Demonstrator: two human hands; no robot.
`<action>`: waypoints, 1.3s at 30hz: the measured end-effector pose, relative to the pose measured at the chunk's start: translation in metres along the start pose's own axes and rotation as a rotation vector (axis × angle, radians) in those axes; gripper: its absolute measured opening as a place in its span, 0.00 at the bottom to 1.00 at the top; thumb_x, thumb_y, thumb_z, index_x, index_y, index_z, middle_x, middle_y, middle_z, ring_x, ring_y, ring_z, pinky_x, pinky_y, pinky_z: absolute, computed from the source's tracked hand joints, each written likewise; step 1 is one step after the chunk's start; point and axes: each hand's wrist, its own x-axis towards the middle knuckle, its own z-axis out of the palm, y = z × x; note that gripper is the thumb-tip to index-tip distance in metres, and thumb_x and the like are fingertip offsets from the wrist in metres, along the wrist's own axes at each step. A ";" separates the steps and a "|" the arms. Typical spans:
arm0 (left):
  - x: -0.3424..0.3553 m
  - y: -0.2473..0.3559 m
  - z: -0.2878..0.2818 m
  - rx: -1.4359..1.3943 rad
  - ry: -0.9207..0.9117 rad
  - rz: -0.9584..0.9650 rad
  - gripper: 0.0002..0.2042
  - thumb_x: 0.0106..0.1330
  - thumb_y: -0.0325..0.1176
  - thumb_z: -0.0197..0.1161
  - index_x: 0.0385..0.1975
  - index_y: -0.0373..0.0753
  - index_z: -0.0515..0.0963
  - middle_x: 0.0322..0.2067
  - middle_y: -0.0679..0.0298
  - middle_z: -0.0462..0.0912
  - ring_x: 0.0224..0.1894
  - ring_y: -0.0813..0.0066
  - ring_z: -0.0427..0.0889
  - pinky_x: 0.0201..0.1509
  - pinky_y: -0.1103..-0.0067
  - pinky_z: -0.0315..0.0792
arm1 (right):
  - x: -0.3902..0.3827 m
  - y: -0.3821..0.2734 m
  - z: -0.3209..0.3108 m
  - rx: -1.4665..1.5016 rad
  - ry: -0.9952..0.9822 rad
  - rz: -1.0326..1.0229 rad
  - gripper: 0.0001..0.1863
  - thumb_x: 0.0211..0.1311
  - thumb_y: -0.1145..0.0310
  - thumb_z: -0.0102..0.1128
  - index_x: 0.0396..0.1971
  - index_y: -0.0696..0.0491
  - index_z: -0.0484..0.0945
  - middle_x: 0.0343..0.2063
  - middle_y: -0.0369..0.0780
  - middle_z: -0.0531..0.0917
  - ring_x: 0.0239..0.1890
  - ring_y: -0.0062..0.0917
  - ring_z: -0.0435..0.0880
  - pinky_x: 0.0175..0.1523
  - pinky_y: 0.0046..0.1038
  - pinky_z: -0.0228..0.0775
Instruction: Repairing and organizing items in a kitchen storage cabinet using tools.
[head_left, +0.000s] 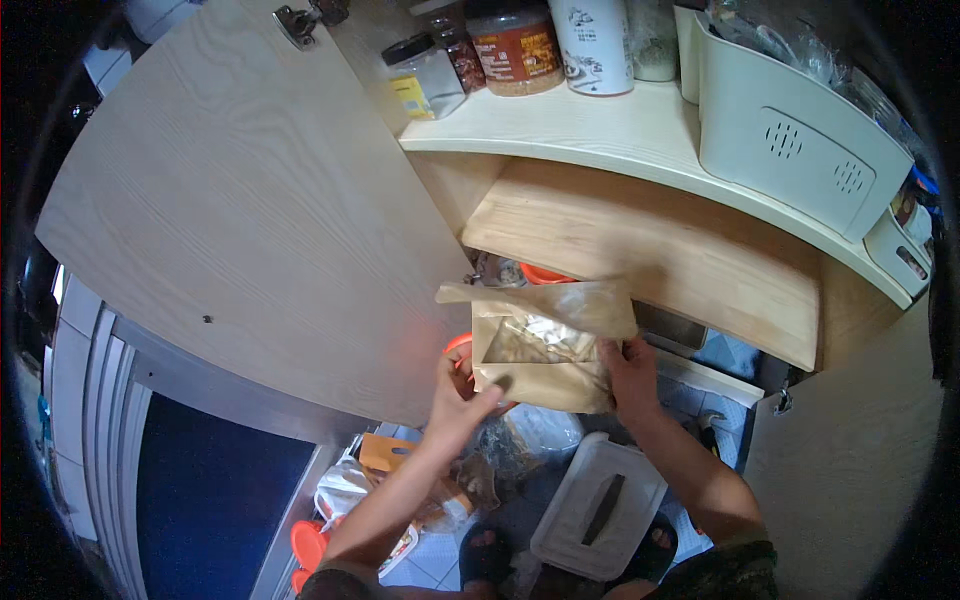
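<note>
On the pale wooden shelf (640, 122) stand a clear jar with a black lid and yellow label (424, 88), a white printed cylindrical canister (593, 48) and a cream plastic bin with slotted vents (770, 135). A pale wood-grain cabinet door (240, 200) hangs open at left. Below, a whitish lidded plastic box (575, 505) sits near a red-orange round plastic piece (309, 545).

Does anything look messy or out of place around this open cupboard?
Yes, the floor: clear plastic bags, a round orange thing and a white lidded box crowd around the person's feet, untidy beside the jars lined up above. No spill shows; the held brown bag is too blurred to check for tears.
</note>
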 end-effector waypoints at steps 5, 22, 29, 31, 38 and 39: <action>0.003 0.008 0.002 0.210 0.097 0.214 0.14 0.54 0.27 0.62 0.34 0.39 0.62 0.30 0.67 0.70 0.34 0.82 0.70 0.39 0.83 0.67 | 0.003 -0.014 0.017 -0.194 0.053 -0.267 0.18 0.50 0.69 0.63 0.41 0.58 0.72 0.36 0.40 0.77 0.40 0.21 0.74 0.46 0.25 0.66; -0.006 0.015 -0.014 0.169 0.192 0.347 0.11 0.55 0.31 0.63 0.31 0.37 0.67 0.32 0.66 0.72 0.35 0.83 0.68 0.40 0.86 0.63 | 0.042 -0.044 0.016 0.326 0.184 -0.102 0.20 0.49 0.69 0.63 0.42 0.57 0.70 0.36 0.39 0.76 0.36 0.24 0.76 0.39 0.27 0.71; -0.008 0.026 -0.013 0.406 0.001 0.562 0.07 0.56 0.26 0.60 0.30 0.35 0.68 0.37 0.58 0.72 0.35 0.77 0.70 0.40 0.81 0.65 | 0.050 -0.018 -0.037 0.415 -0.043 -0.065 0.30 0.45 0.65 0.65 0.48 0.57 0.64 0.41 0.40 0.74 0.44 0.27 0.72 0.49 0.28 0.66; -0.007 0.030 -0.007 0.366 0.026 0.526 0.06 0.56 0.25 0.59 0.29 0.35 0.69 0.38 0.57 0.72 0.35 0.76 0.70 0.40 0.80 0.66 | 0.051 -0.031 -0.045 -0.412 0.335 -0.586 0.38 0.40 0.61 0.68 0.52 0.57 0.60 0.46 0.44 0.70 0.46 0.35 0.70 0.52 0.31 0.62; -0.011 0.038 -0.011 0.715 -0.162 0.751 0.04 0.52 0.25 0.61 0.26 0.33 0.74 0.38 0.54 0.71 0.40 0.66 0.72 0.44 0.74 0.66 | 0.029 -0.105 -0.007 -1.061 -0.269 -0.523 0.36 0.33 0.64 0.70 0.48 0.57 0.67 0.41 0.48 0.75 0.43 0.36 0.74 0.49 0.31 0.65; -0.011 0.041 -0.013 0.713 -0.211 0.765 0.05 0.52 0.25 0.62 0.26 0.33 0.74 0.38 0.53 0.71 0.40 0.65 0.72 0.44 0.74 0.66 | 0.026 -0.109 -0.015 -1.065 -0.267 -0.526 0.36 0.33 0.64 0.70 0.48 0.57 0.67 0.41 0.48 0.75 0.43 0.36 0.74 0.49 0.31 0.65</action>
